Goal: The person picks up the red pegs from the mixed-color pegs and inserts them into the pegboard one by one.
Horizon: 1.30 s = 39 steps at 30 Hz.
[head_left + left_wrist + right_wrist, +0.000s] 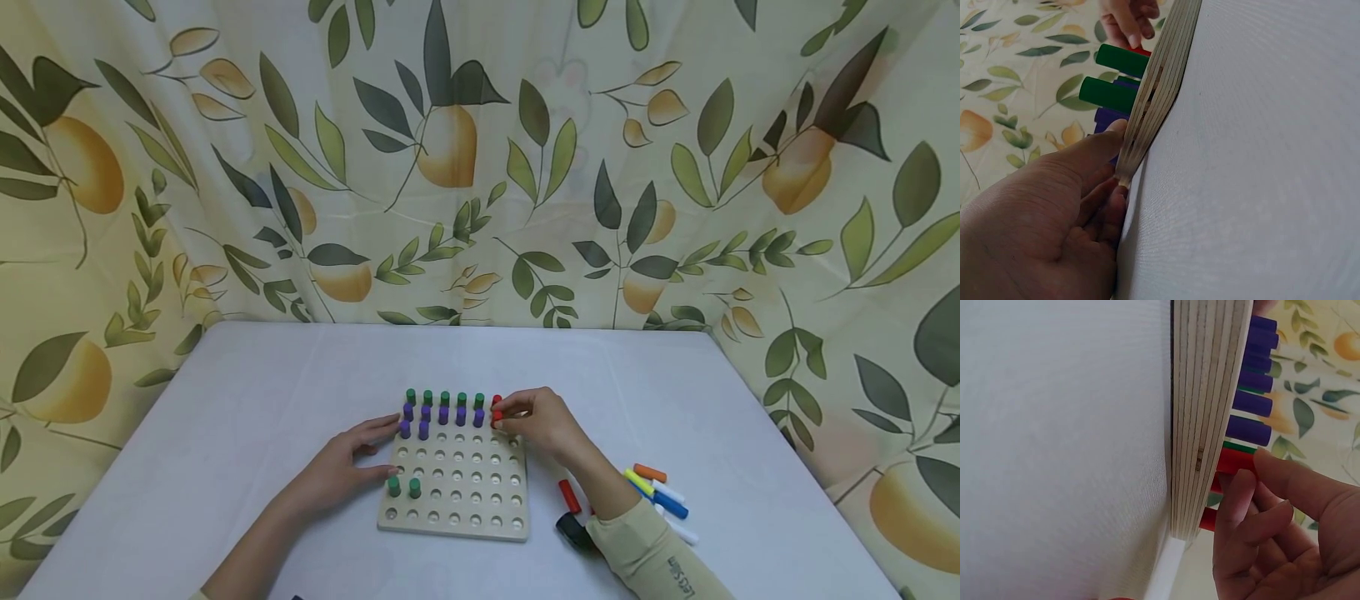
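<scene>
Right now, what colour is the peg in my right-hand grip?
Red: the peg shows best in the right wrist view.

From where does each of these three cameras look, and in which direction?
Head: sits on the person's head, faces forward and down at the pegboard; the left hand, the right hand and the right sleeve show.
Left wrist: sits on the left wrist, faces along that hand to the near green pegs; the left hand shows large, the right hand small beyond.
Right wrist: sits on the right wrist, faces the pinched red peg; the right hand shows large.
Shared: both wrist views show the pegboard edge-on, with purple pegs.
</scene>
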Tool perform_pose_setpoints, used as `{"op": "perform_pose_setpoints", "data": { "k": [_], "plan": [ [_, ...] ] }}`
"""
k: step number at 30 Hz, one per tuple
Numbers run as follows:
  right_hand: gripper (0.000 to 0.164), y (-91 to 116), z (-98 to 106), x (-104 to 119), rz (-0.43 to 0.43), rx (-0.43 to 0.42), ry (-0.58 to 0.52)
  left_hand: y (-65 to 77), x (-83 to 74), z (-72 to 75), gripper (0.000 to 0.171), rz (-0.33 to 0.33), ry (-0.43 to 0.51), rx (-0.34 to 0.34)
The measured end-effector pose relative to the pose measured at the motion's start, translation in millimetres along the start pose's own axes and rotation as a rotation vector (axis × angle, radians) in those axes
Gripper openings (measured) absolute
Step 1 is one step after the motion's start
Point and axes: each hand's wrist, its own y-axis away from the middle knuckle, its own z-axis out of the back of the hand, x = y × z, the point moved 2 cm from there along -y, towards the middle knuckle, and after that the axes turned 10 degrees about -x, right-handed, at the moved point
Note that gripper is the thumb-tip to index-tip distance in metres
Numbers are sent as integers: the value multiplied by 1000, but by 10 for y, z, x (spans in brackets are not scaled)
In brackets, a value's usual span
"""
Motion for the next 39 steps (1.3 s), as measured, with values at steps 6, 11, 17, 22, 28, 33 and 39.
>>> {"op": "perform_pose_setpoints", "data": {
  "k": [6, 11, 17, 22, 28, 33, 39],
  "plan": [
    [13, 9, -1, 10, 0, -4, 4, 3, 11, -1, 70, 2, -14, -6],
    [15, 31, 24, 30, -5, 0, 17, -1, 11, -8, 70, 14, -23, -13],
    [17, 60, 136, 67, 9, -18, 38, -7, 8, -9, 71, 28, -34, -17],
    [18, 84, 244, 105, 22, -20, 31, 5, 9, 2, 71, 28, -23, -8],
    [18, 138, 386, 100, 24, -23, 22, 11, -1, -15, 71, 34, -25, -20],
    [20, 176, 522, 28, 1, -42, 59, 9, -4, -17, 71, 33, -25, -20],
    [20, 261, 636, -109, -32, -32, 103, 3, 13, -15, 71, 34, -23, -17]
  ]
}}
